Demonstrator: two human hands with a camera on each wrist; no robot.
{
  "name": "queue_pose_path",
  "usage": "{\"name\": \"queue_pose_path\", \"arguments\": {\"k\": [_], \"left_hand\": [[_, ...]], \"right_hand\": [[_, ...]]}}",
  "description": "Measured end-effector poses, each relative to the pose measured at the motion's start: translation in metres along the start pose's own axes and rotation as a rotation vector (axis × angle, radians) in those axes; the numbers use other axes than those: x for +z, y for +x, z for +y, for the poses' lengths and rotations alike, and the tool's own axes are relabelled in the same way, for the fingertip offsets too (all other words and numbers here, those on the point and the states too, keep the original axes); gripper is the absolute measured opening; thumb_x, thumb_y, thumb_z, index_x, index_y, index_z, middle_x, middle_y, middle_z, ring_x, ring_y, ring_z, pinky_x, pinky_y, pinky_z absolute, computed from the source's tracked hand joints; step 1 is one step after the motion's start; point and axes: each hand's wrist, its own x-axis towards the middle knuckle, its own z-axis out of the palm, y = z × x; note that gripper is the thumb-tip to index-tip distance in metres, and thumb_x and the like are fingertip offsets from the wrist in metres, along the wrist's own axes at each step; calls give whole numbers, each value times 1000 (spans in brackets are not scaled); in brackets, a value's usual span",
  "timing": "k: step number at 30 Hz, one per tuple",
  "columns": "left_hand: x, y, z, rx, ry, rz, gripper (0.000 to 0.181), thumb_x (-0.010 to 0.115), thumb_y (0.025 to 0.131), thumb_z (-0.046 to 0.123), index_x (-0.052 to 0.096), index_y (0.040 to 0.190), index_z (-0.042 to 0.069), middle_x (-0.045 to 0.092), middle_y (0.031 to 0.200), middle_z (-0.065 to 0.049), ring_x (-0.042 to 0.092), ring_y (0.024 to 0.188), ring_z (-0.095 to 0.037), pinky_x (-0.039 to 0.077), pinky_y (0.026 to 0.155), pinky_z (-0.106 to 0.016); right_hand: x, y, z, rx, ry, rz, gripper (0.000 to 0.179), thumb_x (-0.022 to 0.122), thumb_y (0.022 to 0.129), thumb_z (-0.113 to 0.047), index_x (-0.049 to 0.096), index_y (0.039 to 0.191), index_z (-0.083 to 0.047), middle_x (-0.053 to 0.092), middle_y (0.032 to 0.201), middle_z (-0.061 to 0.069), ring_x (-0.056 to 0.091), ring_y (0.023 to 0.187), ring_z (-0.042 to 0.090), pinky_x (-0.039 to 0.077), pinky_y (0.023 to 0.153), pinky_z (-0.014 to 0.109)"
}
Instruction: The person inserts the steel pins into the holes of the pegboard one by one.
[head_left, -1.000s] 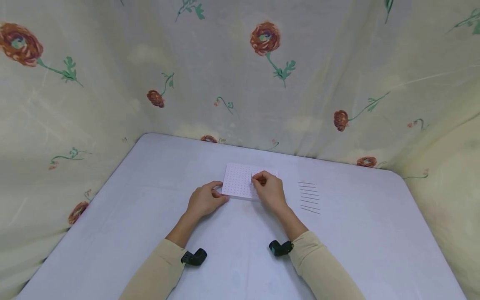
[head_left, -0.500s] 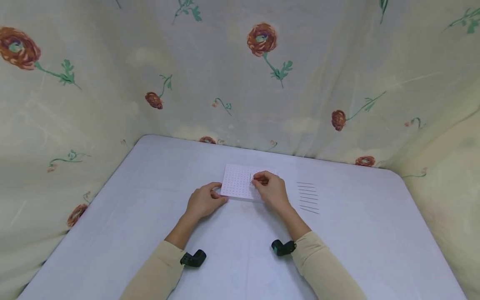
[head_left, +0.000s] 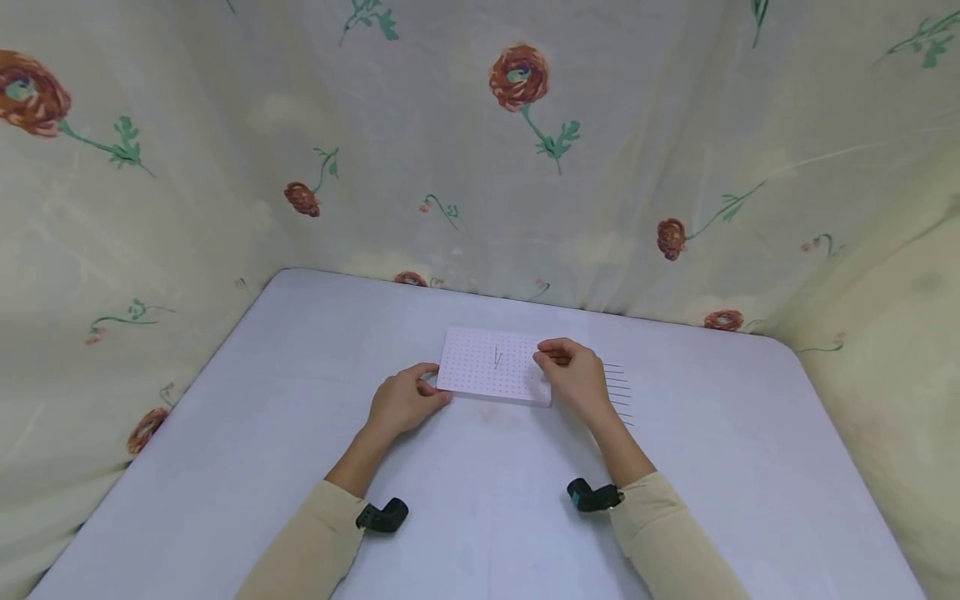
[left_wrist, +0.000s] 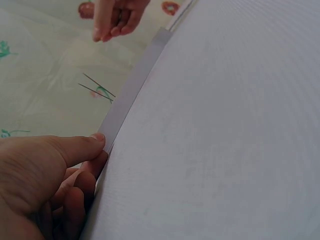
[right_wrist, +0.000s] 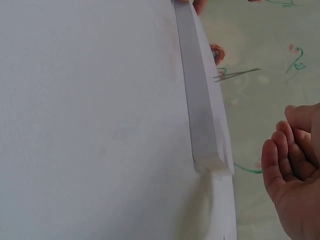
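As L hand (head_left: 405,404) pinches it, white board (head_left: 463,367), dotted top, w/ 2 thin rods (right_wrist: 237,74), R hand (head_left: 579,379) loosely curled

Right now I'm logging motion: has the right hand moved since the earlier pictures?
Yes: judged against the white board in the head view, the right hand has shifted rightward.

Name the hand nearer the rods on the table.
Right. The right hand hovers beside the rods, partly hiding them in head view; the left hand holds the board at its opposite end.
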Motion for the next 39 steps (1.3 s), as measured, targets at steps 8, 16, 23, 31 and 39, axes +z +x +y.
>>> {"name": "queue_pose_path", "arguments": {"k": [8, 16, 23, 31, 39], "left_hand": [[1, 1, 0, -3, -5, -1, 57, 80, 87, 36, 63, 138, 15, 78, 90, 1, 67, 80, -16, 46, 69, -31], [-2, 1, 0, 13, 14, -6, 59, 80, 88, 36, 62, 139, 13, 79, 94, -1, 70, 84, -20, 49, 72, -34], [-2, 0, 1, 1, 12, -15, 59, 79, 88, 36, 61, 140, 13, 79, 95, -2, 70, 85, -20, 50, 73, -36], [-3, 0, 1, -2, 15, -10, 58, 79, 89, 36, 61, 140, 14, 78, 95, -2, 68, 82, -19, 48, 70, -33], [-2, 0, 1, -9, 1, -15, 58, 79, 89, 36, 61, 140, 15, 78, 93, -2, 67, 82, -19, 47, 72, -34]], "right_hand": [[-33, -7, 18, 40, -51, 38, 30, 67, 98, -26, 71, 121, -7, 74, 112, 13, 68, 103, 25, 49, 83, 24], [-69, -25, 42, 12, -93, 31, 35, 67, 99, -26, 68, 127, -5, 73, 114, 14, 66, 106, 27, 47, 80, 16], [-95, -41, 58, 37, -178, 43, 40, 67, 99, -27, 64, 132, -6, 72, 114, 15, 66, 106, 29, 46, 80, 20], [-119, -54, 77, 82, -272, -51, 46, 67, 98, -27, 59, 134, 0, 71, 112, 18, 64, 100, 28, 46, 77, 25], [-133, -66, 94, 179, -338, -127, 43, 66, 98, -30, 63, 125, 3, 70, 105, 17, 64, 94, 27, 47, 74, 29]]}}
